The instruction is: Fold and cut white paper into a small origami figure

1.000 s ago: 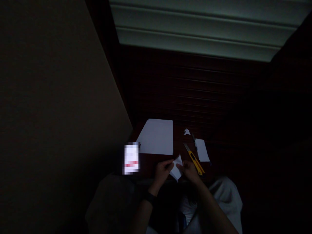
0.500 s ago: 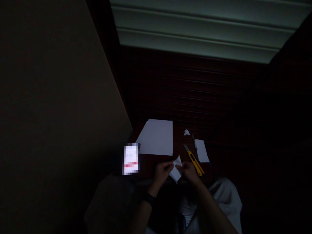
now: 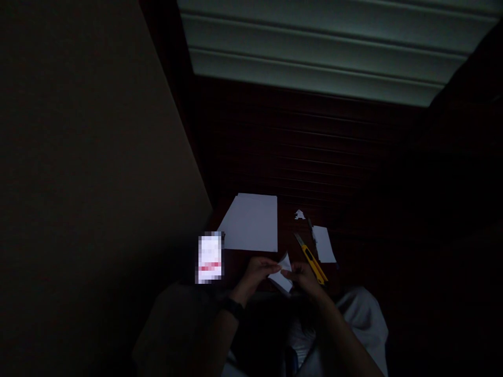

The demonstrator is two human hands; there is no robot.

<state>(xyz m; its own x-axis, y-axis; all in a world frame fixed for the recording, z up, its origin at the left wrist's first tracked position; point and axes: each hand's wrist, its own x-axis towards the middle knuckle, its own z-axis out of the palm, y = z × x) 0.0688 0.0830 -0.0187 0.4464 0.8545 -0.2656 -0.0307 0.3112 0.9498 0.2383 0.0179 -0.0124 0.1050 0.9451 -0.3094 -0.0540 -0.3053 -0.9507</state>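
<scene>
In the dim light both of my hands pinch a small folded white paper piece point(image 3: 283, 272) just above the near edge of the dark wooden table point(image 3: 286, 230). My left hand point(image 3: 255, 273) grips its left side with fingers closed, a dark watch on that wrist. On the right side, my right hand point(image 3: 304, 276) holds it with curled fingers. A yellow utility knife point(image 3: 312, 259) lies on the table just right of my right hand.
A white paper sheet point(image 3: 251, 222) lies behind my hands. A smaller paper slip point(image 3: 324, 243) with a pen point(image 3: 312, 229) beside it and a tiny paper scrap point(image 3: 299, 214) sit to the right. A bright phone screen point(image 3: 209, 257) glows at left. A wall rises on the left.
My left hand has shifted slightly and the paper piece has tilted flatter between my fingers. Everything on the table stays put.
</scene>
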